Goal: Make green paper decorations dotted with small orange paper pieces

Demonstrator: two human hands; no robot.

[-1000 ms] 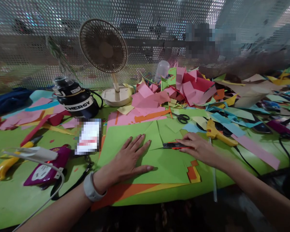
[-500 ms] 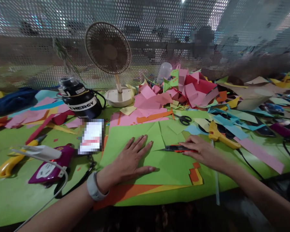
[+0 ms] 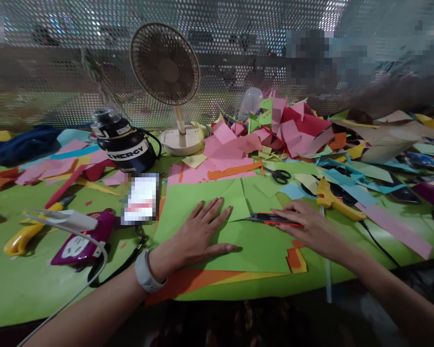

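Spreading flat and gripping nothing, the left hand (image 3: 199,233) presses on a smooth green sheet (image 3: 249,243) midway along the tabletop (image 3: 20,289), while the right hand's (image 3: 304,219) grip is closed around a slim black-and-red cutter (image 3: 265,218), blade tip at the paper. Counting from the sheet's centre, angular paper scraps (image 3: 235,147) crowd twelve to one o'clock, black scissors (image 3: 281,177) lie at two, and a yellow glue gun (image 3: 340,206) at three, close beside the right hand. Orange paper (image 3: 197,284) sticks out beneath at six. A glossy purple device (image 3: 94,233) lies at nine. A dark, round-bodied bottle (image 3: 126,147) stands at ten, its contents hidden, and a round-caged fan (image 3: 165,62) at eleven. What the translucent cup (image 3: 251,102) behind the scraps holds is unclear.
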